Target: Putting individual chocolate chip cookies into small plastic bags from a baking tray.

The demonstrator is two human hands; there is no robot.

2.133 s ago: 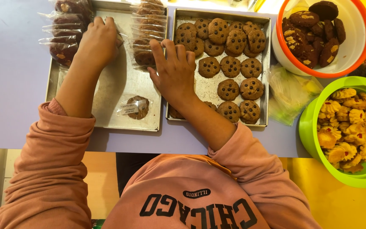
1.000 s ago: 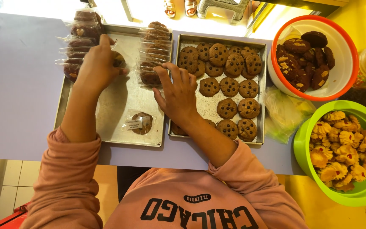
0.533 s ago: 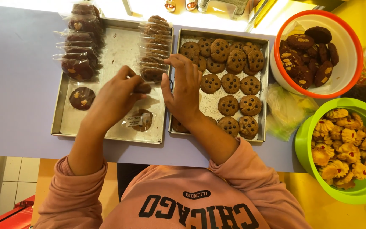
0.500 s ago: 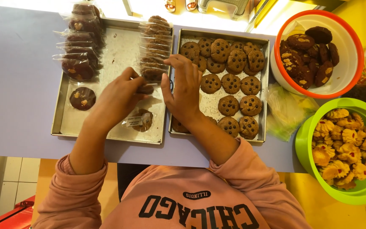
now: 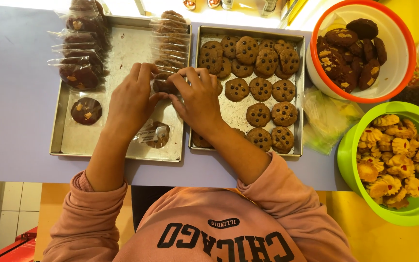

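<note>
Both hands meet over the left metal tray (image 5: 117, 145): left hand (image 5: 131, 99) and right hand (image 5: 200, 99) pinch a wrapped chocolate cookie (image 5: 163, 86) at the wrapped row's near end; right tray (image 5: 241, 114) holds bare chocolate-chip cookies.

The wrapped chocolate cookie (image 5: 163, 85) I hold is dark brown, round, sealed in a clear plastic sleeve. It sits at the near end of the row of wrapped cookies (image 5: 169, 41) along the right wall of the left baking tray (image 5: 122, 53), pinched between my left grip (image 5: 131, 99) and my right grip (image 5: 197, 97), mostly hidden under my fingertips, so its tilt is unclear.
</note>
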